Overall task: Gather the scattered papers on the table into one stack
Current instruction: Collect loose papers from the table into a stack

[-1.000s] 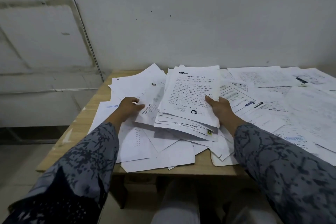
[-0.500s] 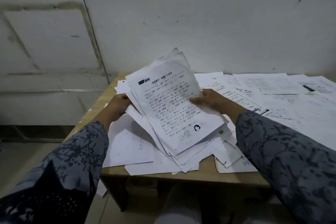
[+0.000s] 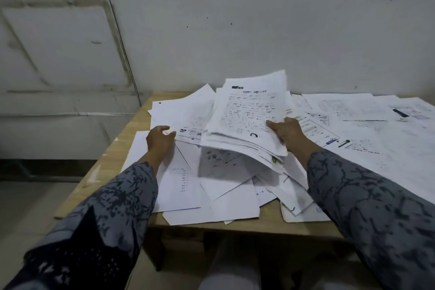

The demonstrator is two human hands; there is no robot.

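A thick stack of printed papers (image 3: pixel 244 117) is raised off the table, tilted up at its far edge. My right hand (image 3: pixel 286 130) grips its right near corner, thumb on the top sheet. My left hand (image 3: pixel 160 139) is off the stack, fingers loosely bent over loose white sheets (image 3: pixel 179 172) on the left part of the table. More loose sheets (image 3: pixel 230 205) lie under and in front of the raised stack, some overhanging the near table edge. Other papers (image 3: pixel 367 129) cover the right side.
The wooden table (image 3: pixel 117 153) stands against a grey wall, its left edge and near left corner bare. Beyond the left edge the floor drops away. My knees show below the near table edge.
My left hand has let go of the stack and dropped to the loose sheets at left. The stack now hangs from my right hand alone and has swung back to the right.
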